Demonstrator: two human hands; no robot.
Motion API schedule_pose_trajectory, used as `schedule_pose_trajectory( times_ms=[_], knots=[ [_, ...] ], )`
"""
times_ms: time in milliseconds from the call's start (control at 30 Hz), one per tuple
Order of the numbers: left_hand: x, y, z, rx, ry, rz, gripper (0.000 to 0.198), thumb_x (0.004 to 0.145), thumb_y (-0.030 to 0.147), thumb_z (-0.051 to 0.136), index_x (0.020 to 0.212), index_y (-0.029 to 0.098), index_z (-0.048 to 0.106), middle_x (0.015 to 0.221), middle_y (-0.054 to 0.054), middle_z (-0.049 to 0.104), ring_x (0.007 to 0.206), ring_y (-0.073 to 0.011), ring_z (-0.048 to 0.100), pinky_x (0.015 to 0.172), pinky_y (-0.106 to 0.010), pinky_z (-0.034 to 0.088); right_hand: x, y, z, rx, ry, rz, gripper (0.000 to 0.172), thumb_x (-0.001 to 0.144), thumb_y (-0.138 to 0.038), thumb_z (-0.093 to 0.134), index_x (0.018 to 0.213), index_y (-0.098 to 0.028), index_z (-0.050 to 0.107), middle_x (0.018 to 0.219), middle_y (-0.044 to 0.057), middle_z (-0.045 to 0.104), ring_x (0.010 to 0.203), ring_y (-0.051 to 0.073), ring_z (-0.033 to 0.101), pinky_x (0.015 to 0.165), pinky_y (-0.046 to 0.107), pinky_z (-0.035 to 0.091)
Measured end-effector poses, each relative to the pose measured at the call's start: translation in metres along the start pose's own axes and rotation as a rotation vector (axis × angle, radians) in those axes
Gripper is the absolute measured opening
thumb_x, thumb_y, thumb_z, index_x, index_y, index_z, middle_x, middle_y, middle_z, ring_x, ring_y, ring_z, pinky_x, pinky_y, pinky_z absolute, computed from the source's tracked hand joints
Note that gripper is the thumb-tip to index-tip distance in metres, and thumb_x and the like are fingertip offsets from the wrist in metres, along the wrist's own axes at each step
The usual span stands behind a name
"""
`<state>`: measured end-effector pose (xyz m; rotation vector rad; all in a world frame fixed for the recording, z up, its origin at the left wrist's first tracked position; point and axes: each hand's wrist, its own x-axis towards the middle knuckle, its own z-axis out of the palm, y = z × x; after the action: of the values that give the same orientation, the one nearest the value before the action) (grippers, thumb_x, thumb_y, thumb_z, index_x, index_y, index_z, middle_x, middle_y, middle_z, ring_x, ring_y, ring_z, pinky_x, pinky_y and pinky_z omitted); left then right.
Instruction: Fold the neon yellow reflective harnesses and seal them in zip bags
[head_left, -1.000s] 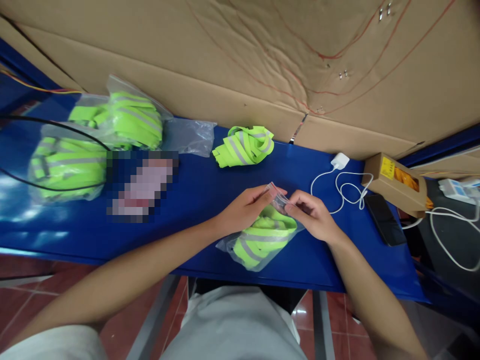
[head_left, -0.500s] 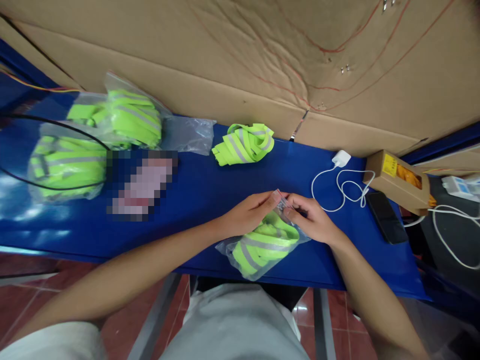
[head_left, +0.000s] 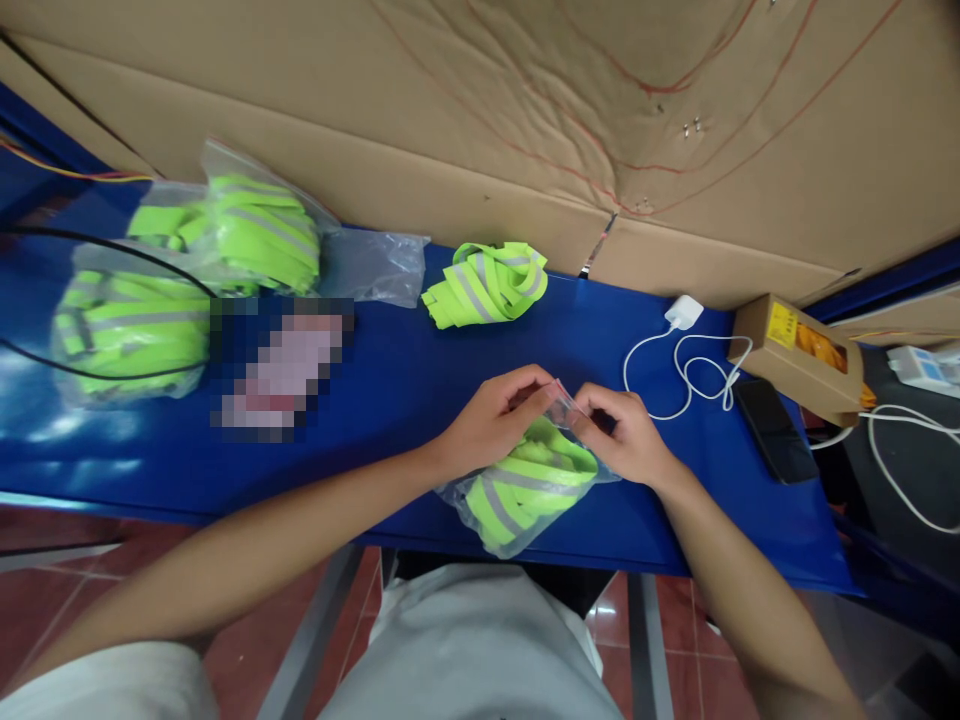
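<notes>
Near the front edge of the blue table lies a clear zip bag [head_left: 459,494] with a bundle of neon-yellow reflective strap [head_left: 525,490] inside. My left hand [head_left: 491,425] pinches the bag's upper edge, where a thin red line shows. My right hand [head_left: 626,430] grips the same edge just to the right, thumb and finger pressed together. The two hands are close, almost touching at the bag's mouth. Whether the zip is fully closed cannot be made out. Behind them, another bundle of the yellow strap [head_left: 487,285] lies loose, outside any bag.
Several bagged yellow bundles [head_left: 142,325] sit at the left, beside a flat clear bag [head_left: 382,268] and a blurred-out patch. At the right are a white charger [head_left: 684,312] with its cable, a black phone [head_left: 774,430] and a cardboard box [head_left: 799,360]. Cardboard [head_left: 300,130] lines the back.
My left fingers have lifted and bent more along the bag's edge, and a small gap has opened between the hands. The bag has hardly moved.
</notes>
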<state>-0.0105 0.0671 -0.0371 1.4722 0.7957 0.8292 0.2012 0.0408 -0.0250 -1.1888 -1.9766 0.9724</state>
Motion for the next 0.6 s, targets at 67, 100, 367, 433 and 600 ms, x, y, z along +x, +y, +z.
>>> schedule_pose_trajectory(
  times_ms=[67, 100, 367, 433, 600],
  knots=[
    [-0.0001, 0.0003, -0.0013, 0.013, 0.011, 0.028, 0.03, 0.103, 0.043, 0.056, 0.095, 0.017, 0.067, 0.087, -0.001, 0.068, 0.075, -0.0122, 0.059, 0.067, -0.023, 0.045, 0.0004, -0.0022, 0.0015, -0.022, 0.016, -0.011, 0.022, 0.098, -0.026, 0.061, 0.077, -0.019, 0.055, 0.065, -0.005, 0.049, 0.056, 0.007, 0.042, 0.054, 0.022, 0.033],
    [-0.0002, 0.0004, -0.0019, 0.027, 0.021, 0.04, 0.029, 0.103, 0.042, 0.055, 0.095, 0.017, 0.067, 0.087, -0.001, 0.068, 0.077, -0.0128, 0.06, 0.069, -0.023, 0.046, 0.0005, -0.0031, 0.0024, -0.037, 0.023, -0.015, 0.022, 0.098, -0.026, 0.061, 0.077, -0.019, 0.055, 0.064, -0.005, 0.049, 0.056, 0.007, 0.041, 0.054, 0.022, 0.033],
    [-0.0004, 0.0006, -0.0012, 0.038, 0.01, 0.008, 0.029, 0.102, 0.042, 0.057, 0.099, 0.016, 0.069, 0.088, -0.002, 0.07, 0.075, -0.0126, 0.061, 0.067, -0.024, 0.044, -0.0024, 0.0032, 0.0087, 0.055, 0.125, 0.051, 0.01, 0.097, -0.027, 0.064, 0.091, -0.02, 0.061, 0.073, -0.004, 0.059, 0.06, 0.009, 0.051, 0.056, 0.023, 0.04],
    [-0.0002, 0.0013, -0.001, 0.044, 0.017, -0.015, 0.029, 0.1, 0.042, 0.059, 0.099, 0.015, 0.07, 0.089, -0.003, 0.071, 0.075, -0.013, 0.062, 0.067, -0.024, 0.044, -0.0026, 0.0046, 0.009, 0.059, 0.125, 0.044, 0.01, 0.097, -0.027, 0.065, 0.09, -0.02, 0.062, 0.073, -0.003, 0.06, 0.061, 0.009, 0.052, 0.056, 0.022, 0.041],
    [0.0002, 0.0021, -0.0016, 0.08, 0.02, -0.001, 0.026, 0.1, 0.039, 0.059, 0.097, 0.016, 0.07, 0.088, -0.002, 0.071, 0.073, -0.0125, 0.061, 0.066, -0.024, 0.043, -0.0019, 0.0011, 0.01, 0.043, 0.13, 0.033, 0.01, 0.096, -0.026, 0.066, 0.089, -0.02, 0.062, 0.071, -0.004, 0.059, 0.06, 0.008, 0.051, 0.056, 0.021, 0.04]
  ],
)
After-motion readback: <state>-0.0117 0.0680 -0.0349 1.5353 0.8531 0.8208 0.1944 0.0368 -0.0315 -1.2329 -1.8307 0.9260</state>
